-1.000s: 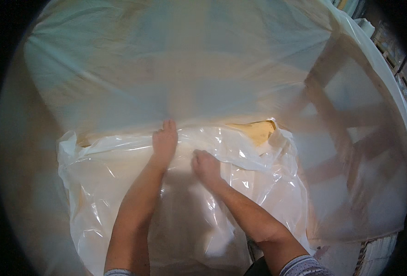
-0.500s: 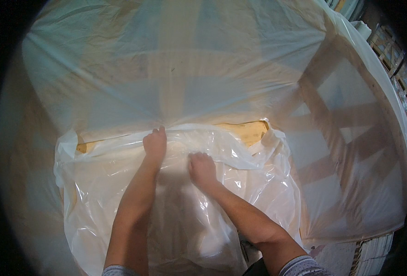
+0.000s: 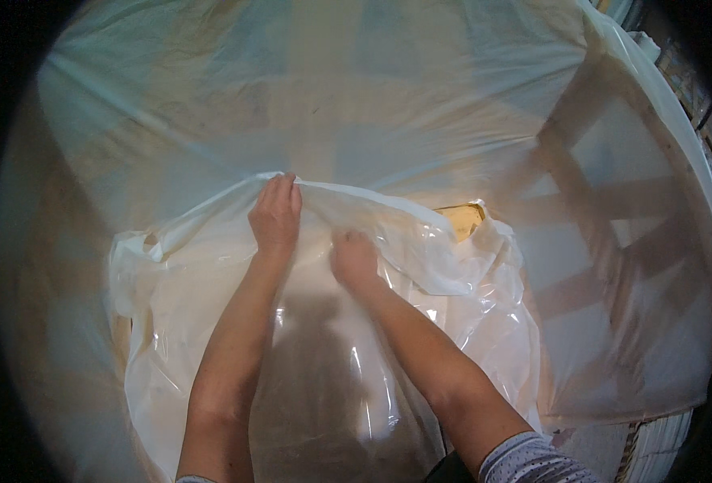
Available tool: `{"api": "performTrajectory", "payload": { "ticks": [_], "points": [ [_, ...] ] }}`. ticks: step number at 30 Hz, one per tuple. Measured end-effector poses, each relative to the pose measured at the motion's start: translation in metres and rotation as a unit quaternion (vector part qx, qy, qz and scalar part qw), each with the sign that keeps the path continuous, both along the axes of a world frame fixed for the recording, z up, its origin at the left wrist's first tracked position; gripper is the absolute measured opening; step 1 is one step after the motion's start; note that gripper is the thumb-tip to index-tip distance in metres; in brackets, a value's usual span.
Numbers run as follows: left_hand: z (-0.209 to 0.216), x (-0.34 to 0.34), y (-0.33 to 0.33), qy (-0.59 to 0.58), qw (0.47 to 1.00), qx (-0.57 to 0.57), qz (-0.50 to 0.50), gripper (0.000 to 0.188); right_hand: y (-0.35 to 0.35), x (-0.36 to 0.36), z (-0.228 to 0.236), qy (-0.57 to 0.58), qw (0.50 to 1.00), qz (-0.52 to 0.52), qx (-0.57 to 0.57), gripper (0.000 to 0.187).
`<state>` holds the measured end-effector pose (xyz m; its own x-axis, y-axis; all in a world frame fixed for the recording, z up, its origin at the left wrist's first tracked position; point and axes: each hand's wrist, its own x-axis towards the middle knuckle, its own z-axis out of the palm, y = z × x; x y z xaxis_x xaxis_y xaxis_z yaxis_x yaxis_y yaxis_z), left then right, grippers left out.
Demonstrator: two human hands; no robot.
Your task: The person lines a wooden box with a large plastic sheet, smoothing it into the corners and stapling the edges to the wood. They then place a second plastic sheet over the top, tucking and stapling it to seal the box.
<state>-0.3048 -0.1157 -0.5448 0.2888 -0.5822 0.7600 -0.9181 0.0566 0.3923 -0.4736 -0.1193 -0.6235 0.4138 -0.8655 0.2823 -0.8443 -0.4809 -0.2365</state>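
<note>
Clear plastic sheeting (image 3: 203, 322) lies in glossy folds over a pale, blocky load in front of me. My left hand (image 3: 278, 213) is closed on the far edge of this sheeting and holds it raised in a peak. A little nearer and to the right, my right hand (image 3: 354, 259) is closed in a fist on the same sheeting; its fingertips are partly hidden. At the right end of the raised edge, a yellow surface (image 3: 462, 219) shows through a gap.
A large translucent plastic liner (image 3: 315, 105) covers the back and side walls around the load. Wooden slats (image 3: 565, 193) show through it on the right. Beyond its rim at the upper right stand wooden crates (image 3: 690, 88). Stacked white material (image 3: 658, 447) sits at the lower right.
My left hand has lifted the sheeting's far edge upward and away from me. My right hand has moved slightly farther forward. Less of the yellow surface shows now.
</note>
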Motion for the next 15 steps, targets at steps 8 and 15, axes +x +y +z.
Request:
{"api": "performTrajectory", "payload": {
  "ticks": [8,15],
  "points": [
    [-0.059,-0.023,0.051,-0.122,0.979,-0.062,-0.15,0.047,-0.032,0.01,0.007,-0.012,0.995,-0.006,0.103,0.046],
    [-0.117,-0.021,0.069,-0.103,0.966,0.219,-0.091,0.06,-0.032,0.011,0.018,0.031,0.985,-0.011,0.17,0.044]
  ]
}}
